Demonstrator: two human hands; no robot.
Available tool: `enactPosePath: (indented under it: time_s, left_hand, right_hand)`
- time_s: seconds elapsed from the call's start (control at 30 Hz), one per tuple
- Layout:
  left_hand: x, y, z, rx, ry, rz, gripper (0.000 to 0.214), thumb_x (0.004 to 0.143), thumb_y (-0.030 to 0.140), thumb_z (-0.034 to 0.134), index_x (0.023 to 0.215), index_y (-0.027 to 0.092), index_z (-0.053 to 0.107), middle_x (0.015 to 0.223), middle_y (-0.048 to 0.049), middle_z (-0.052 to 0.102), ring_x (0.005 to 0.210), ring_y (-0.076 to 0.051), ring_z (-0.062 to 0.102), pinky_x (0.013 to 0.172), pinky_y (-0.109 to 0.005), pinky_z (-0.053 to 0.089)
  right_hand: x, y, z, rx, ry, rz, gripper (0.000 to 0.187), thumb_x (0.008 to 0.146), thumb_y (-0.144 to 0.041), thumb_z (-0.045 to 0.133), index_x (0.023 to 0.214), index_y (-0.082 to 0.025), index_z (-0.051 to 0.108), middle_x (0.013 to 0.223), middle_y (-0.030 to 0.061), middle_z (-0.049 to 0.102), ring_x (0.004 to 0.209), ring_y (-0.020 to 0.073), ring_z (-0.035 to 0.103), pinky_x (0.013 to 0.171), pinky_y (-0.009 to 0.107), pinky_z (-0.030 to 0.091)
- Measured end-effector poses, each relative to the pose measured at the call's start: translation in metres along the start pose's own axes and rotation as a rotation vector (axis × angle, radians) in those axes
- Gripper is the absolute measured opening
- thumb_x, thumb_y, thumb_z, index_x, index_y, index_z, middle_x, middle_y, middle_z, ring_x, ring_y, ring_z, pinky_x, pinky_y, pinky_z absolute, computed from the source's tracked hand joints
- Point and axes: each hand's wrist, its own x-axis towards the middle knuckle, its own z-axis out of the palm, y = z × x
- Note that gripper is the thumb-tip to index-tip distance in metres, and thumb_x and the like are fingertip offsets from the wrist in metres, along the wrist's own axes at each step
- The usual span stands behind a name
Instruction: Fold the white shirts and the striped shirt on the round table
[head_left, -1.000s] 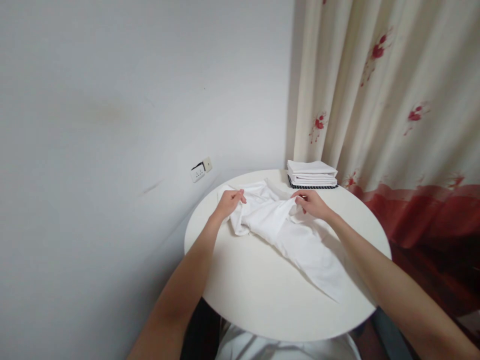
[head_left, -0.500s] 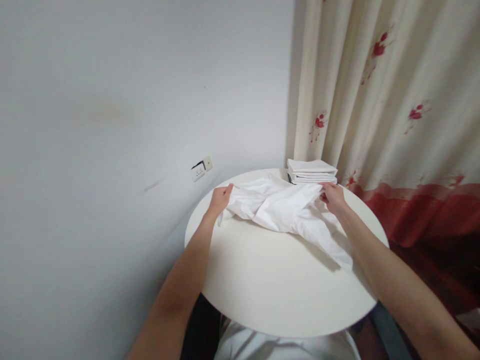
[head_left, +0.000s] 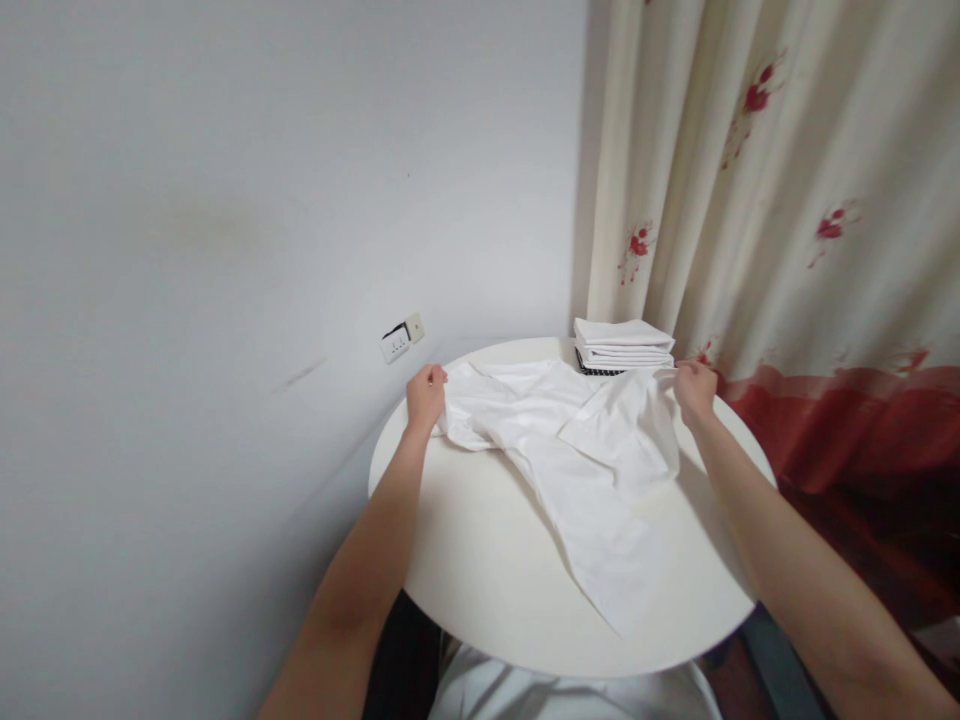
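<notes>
A thin white cloth (head_left: pixel 555 430) is stretched between my two hands over a round white table. My left hand (head_left: pixel 426 396) is closed on its far left corner, near the table's left edge. On the other side my right hand (head_left: pixel 696 390) pinches the far right corner, beside the folded stack. Creases run across the cloth, and one pointed end hangs down toward the table's near edge. Part of its right side is doubled over. Whether it is a plain sheet or a garment I cannot tell.
The round white table (head_left: pixel 480 540) stands against a pale wall with a power socket (head_left: pixel 395 344). At its back right lies a stack of folded white cloths (head_left: pixel 624 342), with something black and white-dotted (head_left: pixel 600 371) under it. A cream curtain (head_left: pixel 750 200) with red flowers hangs behind.
Both hands have moved apart, the left one leftward and the right one rightward. The cloth is spread wider, and its loose pointed end now reaches closer to the near edge.
</notes>
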Motion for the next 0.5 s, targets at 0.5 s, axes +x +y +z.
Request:
enactPosePath:
  time_s: [0.5]
  left_hand:
    - [-0.043,0.086,-0.022,-0.202,-0.390,0.449,0.032,0.097,0.033,0.047,0.073,0.019,0.063,0.075,-0.0020,0.067,0.076,-0.017,0.063,0.073,-0.027,0.047]
  right_hand:
    - [-0.108,-0.023,0.042,-0.749,-0.937,-0.702,0.051,0.091,-0.047,0.056,0.136,-0.022,0.060,0.148,0.0147,0.050,0.137,0.0329,0.043,0.110,0.050,0.036]
